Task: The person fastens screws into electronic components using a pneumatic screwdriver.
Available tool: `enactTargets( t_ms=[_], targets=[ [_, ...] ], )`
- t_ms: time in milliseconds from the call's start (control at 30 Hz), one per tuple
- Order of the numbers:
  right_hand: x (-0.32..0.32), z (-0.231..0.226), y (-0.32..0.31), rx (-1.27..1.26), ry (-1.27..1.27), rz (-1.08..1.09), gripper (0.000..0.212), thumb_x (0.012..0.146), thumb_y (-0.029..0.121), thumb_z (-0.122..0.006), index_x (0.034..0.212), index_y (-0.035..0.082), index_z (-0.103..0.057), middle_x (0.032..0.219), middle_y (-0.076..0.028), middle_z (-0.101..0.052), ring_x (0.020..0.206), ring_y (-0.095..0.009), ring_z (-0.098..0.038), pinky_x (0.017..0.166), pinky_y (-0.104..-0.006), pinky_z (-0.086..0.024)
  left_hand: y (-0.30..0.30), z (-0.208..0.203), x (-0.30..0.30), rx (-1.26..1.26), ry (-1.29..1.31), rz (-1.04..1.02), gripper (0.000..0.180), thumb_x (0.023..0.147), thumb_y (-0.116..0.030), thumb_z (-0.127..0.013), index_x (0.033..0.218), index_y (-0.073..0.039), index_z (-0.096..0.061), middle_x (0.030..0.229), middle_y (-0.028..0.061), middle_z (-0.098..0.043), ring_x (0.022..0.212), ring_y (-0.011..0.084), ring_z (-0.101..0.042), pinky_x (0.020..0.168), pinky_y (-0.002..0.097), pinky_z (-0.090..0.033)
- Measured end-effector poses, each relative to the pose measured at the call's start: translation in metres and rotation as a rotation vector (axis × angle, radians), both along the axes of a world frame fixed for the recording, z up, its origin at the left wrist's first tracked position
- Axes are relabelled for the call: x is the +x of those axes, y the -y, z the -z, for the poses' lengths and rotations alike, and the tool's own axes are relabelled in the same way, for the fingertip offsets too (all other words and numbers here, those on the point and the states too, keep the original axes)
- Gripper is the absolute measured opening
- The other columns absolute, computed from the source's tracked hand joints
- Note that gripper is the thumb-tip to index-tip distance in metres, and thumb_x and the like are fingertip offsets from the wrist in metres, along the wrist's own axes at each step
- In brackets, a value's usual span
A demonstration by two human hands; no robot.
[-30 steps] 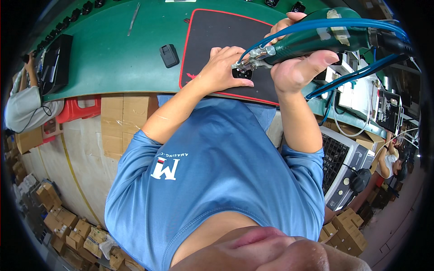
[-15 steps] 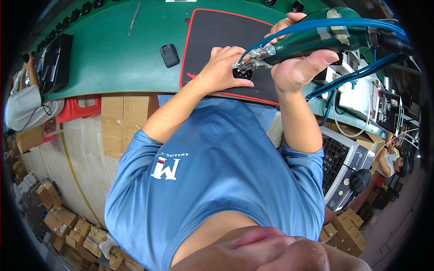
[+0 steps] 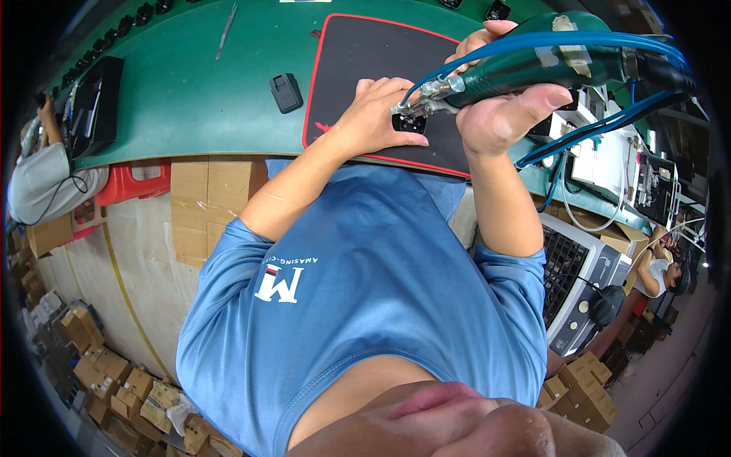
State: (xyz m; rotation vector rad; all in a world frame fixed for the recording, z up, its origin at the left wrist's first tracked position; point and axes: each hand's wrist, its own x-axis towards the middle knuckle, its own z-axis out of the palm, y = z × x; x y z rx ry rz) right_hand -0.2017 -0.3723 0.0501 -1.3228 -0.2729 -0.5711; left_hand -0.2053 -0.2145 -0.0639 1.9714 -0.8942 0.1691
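My right hand is wrapped round a dark green power screwdriver held at a slant, thumb stretched out along its near side. The metal nose of the screwdriver, fed by a thin blue hose, points down at a small black part. Closed on that black part is my left hand, its thumb at the near edge, on a black mat with a red border. The tip's exact contact is hidden by the nose and fingers. A black, box-shaped casing lies left of the mat.
Blue hoses hang at the right, near white equipment on the green table. A black tray and a seated person are at the left. Thin metal tweezers lie at the back.
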Motion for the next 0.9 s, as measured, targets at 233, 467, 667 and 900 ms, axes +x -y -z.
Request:
enactTargets(
  t_ms=[233, 467, 667, 900],
  targets=[
    [-0.01, -0.004, -0.011, 0.024, -0.094, -0.078, 0.111, 0.079, 0.099, -0.027, 0.12, -0.001, -0.056, 0.083, -0.01, -0.058, 0.076, -0.018, -0.056, 0.069, -0.0324, -0.049, 0.0, 0.003, 0.004, -0.036, 0.003, 0.01, 0.068, 0.064, -0.045, -0.093, 0.117, -0.01, -0.07, 0.116, 0.0028, -0.066, 0.107, 0.0247, -0.06, 0.091, 0.0384, -0.037],
    [0.019, -0.029, 0.006, -0.003, 0.072, -0.048, 0.114, 0.081, 0.098, -0.027, 0.128, -0.002, -0.053, 0.083, -0.009, -0.06, 0.07, -0.019, -0.057, 0.065, -0.0321, -0.048, -0.01, 0.0, 0.004, 0.017, -0.029, 0.006, 0.077, 0.065, -0.046, -0.093, 0.127, -0.01, -0.066, 0.123, 0.0058, -0.064, 0.114, 0.0278, -0.057, 0.096, 0.0403, -0.037],
    [0.013, -0.114, 0.076, 0.102, 0.241, -0.415, 0.119, 0.074, 0.1, -0.04, 0.135, -0.001, -0.052, 0.093, -0.01, -0.056, 0.081, -0.021, -0.051, 0.069, -0.0356, -0.046, -0.082, -0.041, 0.025, 0.154, -0.04, -0.123, 0.097, 0.065, -0.041, -0.094, 0.148, -0.012, -0.052, 0.134, 0.0079, -0.064, 0.126, 0.0281, -0.059, 0.108, 0.044, -0.036],
    [0.001, -0.065, 0.042, -0.136, 0.022, 0.16, 0.105, 0.089, 0.088, -0.036, 0.133, -0.007, -0.05, 0.087, -0.008, -0.059, 0.073, -0.016, -0.059, 0.066, -0.0301, -0.052, -0.207, -0.044, 0.226, 0.613, 0.103, -0.7, 0.079, 0.077, -0.036, -0.087, 0.147, -0.017, -0.054, 0.141, 0.0085, -0.058, 0.13, 0.0291, -0.057, 0.105, 0.0498, -0.041]
  ],
)
